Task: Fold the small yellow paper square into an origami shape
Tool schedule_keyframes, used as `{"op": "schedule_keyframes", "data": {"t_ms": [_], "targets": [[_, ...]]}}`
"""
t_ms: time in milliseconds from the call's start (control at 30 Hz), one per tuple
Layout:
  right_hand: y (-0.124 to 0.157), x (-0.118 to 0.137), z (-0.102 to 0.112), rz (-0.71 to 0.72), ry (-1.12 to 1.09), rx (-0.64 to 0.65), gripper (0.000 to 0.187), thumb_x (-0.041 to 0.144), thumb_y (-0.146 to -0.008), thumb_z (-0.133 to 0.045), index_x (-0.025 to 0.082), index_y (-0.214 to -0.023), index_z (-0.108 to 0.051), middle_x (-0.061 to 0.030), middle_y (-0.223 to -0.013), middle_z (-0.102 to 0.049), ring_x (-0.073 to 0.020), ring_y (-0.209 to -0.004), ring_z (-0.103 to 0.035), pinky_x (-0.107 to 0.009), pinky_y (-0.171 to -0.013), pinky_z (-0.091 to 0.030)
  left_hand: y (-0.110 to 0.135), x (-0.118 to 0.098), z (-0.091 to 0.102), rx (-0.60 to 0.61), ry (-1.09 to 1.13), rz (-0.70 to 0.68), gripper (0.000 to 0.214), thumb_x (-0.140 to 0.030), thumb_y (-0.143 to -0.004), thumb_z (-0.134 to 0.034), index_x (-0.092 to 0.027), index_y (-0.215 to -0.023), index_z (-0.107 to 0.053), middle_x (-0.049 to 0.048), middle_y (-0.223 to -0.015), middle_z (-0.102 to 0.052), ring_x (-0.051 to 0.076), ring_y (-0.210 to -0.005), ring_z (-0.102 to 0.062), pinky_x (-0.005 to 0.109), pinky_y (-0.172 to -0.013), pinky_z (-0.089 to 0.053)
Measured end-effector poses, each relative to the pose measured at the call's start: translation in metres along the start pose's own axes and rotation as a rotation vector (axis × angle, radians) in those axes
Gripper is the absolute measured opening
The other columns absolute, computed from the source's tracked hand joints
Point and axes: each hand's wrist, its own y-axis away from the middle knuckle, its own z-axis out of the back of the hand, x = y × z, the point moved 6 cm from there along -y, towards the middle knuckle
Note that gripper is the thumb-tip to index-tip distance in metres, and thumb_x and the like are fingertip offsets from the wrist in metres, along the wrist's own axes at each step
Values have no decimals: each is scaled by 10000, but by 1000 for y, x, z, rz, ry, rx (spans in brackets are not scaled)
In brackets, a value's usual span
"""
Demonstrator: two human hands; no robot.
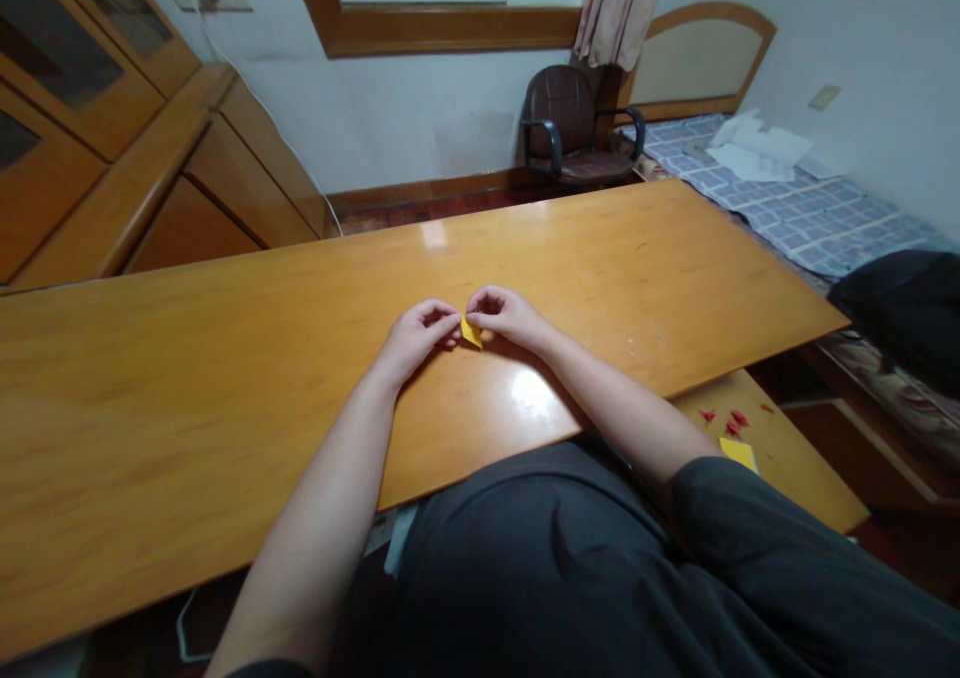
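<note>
A small piece of yellow paper [471, 333] is held between my two hands, just above the middle of the wooden table. My left hand [422, 336] pinches its left side between thumb and fingers. From the right, my right hand [507, 316] pinches its upper edge with thumb and forefinger. The paper looks folded, but its exact folds are too small to make out. My fingertips hide part of its top.
Beneath the long wooden table [225, 378], a lower board [810, 468] at right carries several small red folded pieces [735, 422] and a yellow paper stack [739, 453]. Beyond stand an office chair [566, 118], a bed [810, 213] and a black bag [904, 318]. Cabinets [172, 178] line the left.
</note>
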Motion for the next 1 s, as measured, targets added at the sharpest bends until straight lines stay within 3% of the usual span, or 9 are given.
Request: {"op": "schedule_keyframes", "data": {"t_ms": [167, 400, 633, 1000], "targets": [[0, -1, -1, 23, 42, 16, 235, 310, -706, -744, 158, -833, -618, 21, -752, -619, -93, -681, -551, -221, -639, -436, 2, -2, 0, -5, 68, -15, 466, -431, -649, -864, -169, -980, -667, 15, -812, -694, 135, -686, -656, 257, -638, -544], [-1, -4, 1, 36, 58, 0, 255, 340, -739, -744, 157, -879, -636, 10, -803, -648, -103, -707, -572, -235, -679, -462, 3, -1, -1, -12, 69, -22, 408, -431, -661, -854, -157, -875, -639, 29, -757, -711, 142, -670, -667, 274, -667, -547], [-1, -2, -1, 20, -27, 36, 314, 391, -755, -752, 166, -929, -620, 2, -820, -669, -112, -705, -598, -242, -677, -485, 1, -4, 5, -134, 86, -87, 377, -405, -685, -833, -161, -885, -625, 25, -758, -719, 147, -692, -686, 279, -702, -557], [1, 4, 1, 6, -19, -17, 281, 376, -754, -724, 162, -912, -632, 15, -776, -650, -105, -676, -568, -233, -645, -460, 2, -4, 3, -111, 58, -70, 432, -430, -672, -830, -159, -947, -638, 46, -836, -737, 189, -785, -723, 349, -801, -589]]}}
